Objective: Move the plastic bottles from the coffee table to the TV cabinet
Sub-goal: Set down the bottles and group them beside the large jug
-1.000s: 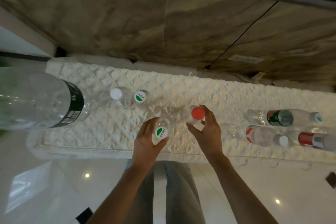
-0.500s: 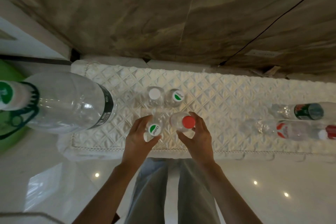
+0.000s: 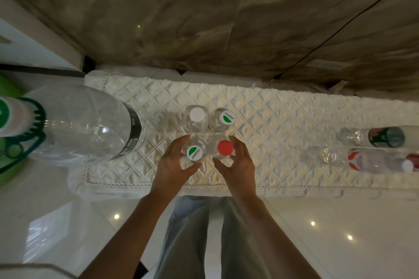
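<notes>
- The cabinet (image 3: 283,106), under a quilted white cover, runs across the middle of the frame.
- A big jug (image 3: 86,129) stands at the left edge of the cover, its green-handled cap toward the frame's left.
- Two bottles lie on their sides at the right: a dark-label bottle (image 3: 383,136) above a red-label bottle (image 3: 367,162).
- The left hand (image 3: 174,165) curls round the green-cap bottle (image 3: 195,152), centre frame.
- The right hand (image 3: 238,165) curls round the red-cap bottle (image 3: 225,147), touching the first.
- Just above stand a white-cap bottle (image 3: 196,114) and a second green bottle (image 3: 226,117), making a tight square of four.
</notes>
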Demonstrator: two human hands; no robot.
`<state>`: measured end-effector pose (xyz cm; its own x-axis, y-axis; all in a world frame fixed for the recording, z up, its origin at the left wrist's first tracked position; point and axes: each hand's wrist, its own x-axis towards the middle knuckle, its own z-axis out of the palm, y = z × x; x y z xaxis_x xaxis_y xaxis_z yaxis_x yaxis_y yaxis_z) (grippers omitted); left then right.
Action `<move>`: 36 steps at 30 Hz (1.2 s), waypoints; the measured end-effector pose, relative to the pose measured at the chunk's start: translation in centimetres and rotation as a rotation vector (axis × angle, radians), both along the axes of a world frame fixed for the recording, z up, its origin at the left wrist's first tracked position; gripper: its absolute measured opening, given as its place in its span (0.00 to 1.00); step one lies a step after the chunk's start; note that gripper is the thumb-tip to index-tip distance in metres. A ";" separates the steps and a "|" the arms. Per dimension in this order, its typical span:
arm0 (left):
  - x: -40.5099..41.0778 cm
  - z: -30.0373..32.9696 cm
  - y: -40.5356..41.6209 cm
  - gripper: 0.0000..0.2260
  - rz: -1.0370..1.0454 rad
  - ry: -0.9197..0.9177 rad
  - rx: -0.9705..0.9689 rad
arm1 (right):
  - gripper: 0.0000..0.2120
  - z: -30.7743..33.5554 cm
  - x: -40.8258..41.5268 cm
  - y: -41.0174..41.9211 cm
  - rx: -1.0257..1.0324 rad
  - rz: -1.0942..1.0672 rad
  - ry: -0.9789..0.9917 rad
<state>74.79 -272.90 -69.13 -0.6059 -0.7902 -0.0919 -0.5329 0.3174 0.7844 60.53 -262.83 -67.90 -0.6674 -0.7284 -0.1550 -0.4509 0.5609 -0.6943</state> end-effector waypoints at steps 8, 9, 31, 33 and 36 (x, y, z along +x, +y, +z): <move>-0.1 0.5 1.0 0.29 0.098 0.053 0.021 | 0.33 0.1 -1.0 0.2 0.014 0.064 0.011; -0.2 0.5 0.9 0.29 0.099 0.063 0.023 | 0.32 0.1 -1.1 0.2 0.009 0.066 0.018; -0.2 0.8 -1.3 0.28 0.041 0.059 0.037 | 0.31 0.3 -0.1 -0.6 -0.033 -0.032 0.013; -0.2 0.8 -1.3 0.28 0.042 0.064 0.044 | 0.31 0.2 -0.1 -0.5 -0.037 -0.035 0.013; -0.5 0.8 -1.2 0.28 0.040 0.073 0.059 | 0.31 0.1 -0.2 -0.4 -0.042 -0.045 -0.004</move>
<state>74.34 -274.05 -68.35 -0.5811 -0.8082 -0.0956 -0.4849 0.2494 0.8383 60.38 -263.24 -67.80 -0.6993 -0.7034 -0.1273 -0.4231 0.5509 -0.7194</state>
